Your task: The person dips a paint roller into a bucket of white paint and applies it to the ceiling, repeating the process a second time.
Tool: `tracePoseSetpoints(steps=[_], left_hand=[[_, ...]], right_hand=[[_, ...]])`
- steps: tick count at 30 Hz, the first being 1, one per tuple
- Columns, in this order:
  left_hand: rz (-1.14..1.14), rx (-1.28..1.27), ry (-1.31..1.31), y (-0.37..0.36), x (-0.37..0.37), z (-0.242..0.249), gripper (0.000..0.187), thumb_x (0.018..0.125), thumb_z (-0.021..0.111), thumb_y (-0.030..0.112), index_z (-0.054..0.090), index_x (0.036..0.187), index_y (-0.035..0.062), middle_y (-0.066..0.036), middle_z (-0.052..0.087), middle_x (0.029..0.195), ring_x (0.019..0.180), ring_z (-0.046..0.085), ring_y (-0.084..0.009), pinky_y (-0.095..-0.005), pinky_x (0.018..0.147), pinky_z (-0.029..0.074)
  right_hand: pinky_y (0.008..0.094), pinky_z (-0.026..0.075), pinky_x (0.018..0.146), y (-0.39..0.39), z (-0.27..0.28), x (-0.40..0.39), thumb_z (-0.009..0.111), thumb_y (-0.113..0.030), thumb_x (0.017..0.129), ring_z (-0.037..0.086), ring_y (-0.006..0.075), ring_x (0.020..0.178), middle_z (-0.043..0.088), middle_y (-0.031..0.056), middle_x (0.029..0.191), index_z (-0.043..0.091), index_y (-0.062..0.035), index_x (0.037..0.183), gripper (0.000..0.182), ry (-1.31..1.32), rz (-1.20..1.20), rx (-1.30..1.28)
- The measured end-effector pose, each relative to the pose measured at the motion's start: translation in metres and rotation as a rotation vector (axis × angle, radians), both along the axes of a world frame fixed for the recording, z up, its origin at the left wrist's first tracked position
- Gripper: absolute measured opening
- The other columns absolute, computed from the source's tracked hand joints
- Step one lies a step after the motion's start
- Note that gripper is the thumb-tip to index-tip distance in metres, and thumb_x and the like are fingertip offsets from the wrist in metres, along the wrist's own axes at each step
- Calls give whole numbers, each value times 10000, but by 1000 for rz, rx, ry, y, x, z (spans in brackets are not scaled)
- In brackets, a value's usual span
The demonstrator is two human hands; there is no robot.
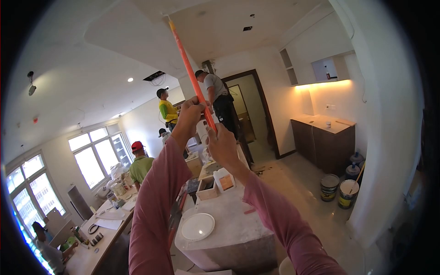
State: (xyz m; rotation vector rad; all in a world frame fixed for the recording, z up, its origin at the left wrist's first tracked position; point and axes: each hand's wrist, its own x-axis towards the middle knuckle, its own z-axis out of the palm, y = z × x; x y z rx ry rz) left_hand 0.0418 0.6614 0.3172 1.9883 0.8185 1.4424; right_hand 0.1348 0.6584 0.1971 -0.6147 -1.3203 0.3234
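Both arms are raised in front of me, in pink sleeves, around a long orange pole [185, 62] with a yellow upper end. A thin metal frame [166, 16], like a paint roller's, shows at its tip near the ceiling [133, 27]; the roller head itself is hard to make out. My left hand [191, 113] is closed round the pole, higher up. Just below it, my right hand [222, 145] grips the lower end. Beneath my arms stands a pale counter [233, 215] with a round white lid [198, 227], a white jug [224, 180] and a wooden box [207, 189].
Several people are nearby: one in grey [214, 87] and one in yellow [167, 110] stand high up, another wears a red cap [137, 146]. A cluttered worktable [107, 222] is at left. Paint buckets [329, 187] and water bottles [353, 171] stand right, by a cabinet [316, 142].
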Motion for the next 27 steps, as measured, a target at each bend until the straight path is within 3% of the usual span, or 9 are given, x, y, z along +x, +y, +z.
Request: tracePoseSetpoints(steps=[2, 4, 6, 9, 11, 13, 27], left_hand=[[13, -10, -18, 13, 3, 5, 287, 977, 506, 117, 558, 1212, -39, -104, 597, 1131, 970, 620, -201, -362, 875, 521], [31, -16, -31, 22, 5, 9, 275, 977, 505, 111, 561, 1203, -36, -103, 601, 1122, 960, 622, -195, -354, 867, 523], [53, -26, -43, 28, 7, 12, 269, 977, 504, 108, 564, 1197, -34, -99, 603, 1111, 953, 623, -193, -352, 857, 524], [81, -34, -60, 31, 12, 12, 261, 978, 503, 109, 568, 1189, -30, -96, 604, 1099, 950, 622, -192, -358, 854, 519], [85, -37, -59, 28, 10, 12, 259, 978, 503, 112, 570, 1187, -27, -94, 604, 1094, 952, 619, -191, -362, 855, 514], [76, -42, -46, 22, 6, 10, 259, 978, 505, 115, 571, 1187, -23, -93, 604, 1091, 956, 616, -188, -361, 854, 509], [-70, 145, 26, -153, -34, -30, 288, 987, 524, 163, 557, 1226, 6, -70, 594, 1088, 931, 607, -159, -330, 833, 505]], right_hand=[[502, 492, 692, 16, 5, 1, 525, -268, 984, 675, 414, 727, 650, 213, 685, 591, 23, 958, 299, 0, 5, 4], [441, 488, 615, 23, 10, 2, 528, -256, 986, 658, 336, 647, 638, 175, 666, 588, 28, 952, 292, 8, 15, 17], [316, 478, 453, 23, 14, 4, 534, -236, 993, 624, 173, 465, 612, 82, 611, 579, 37, 935, 283, 27, 18, 45], [316, 484, 458, 9, 19, 11, 534, -233, 993, 627, 172, 469, 611, 81, 610, 589, 42, 962, 282, 46, 136, -48], [400, 507, 571, 27, 15, 4, 527, -260, 990, 663, 280, 562, 636, 132, 624, 592, 28, 975, 296, 20, 54, -7], [439, 519, 623, 11, 16, 2, 521, -271, 990, 682, 328, 605, 649, 153, 628, 593, 22, 983, 303, 16, 53, -13], [379, 507, 548, -173, -24, -27, 516, -225, 1001, 655, 238, 532, 635, 99, 639, 581, 37, 1023, 271, 29, 112, 18]])
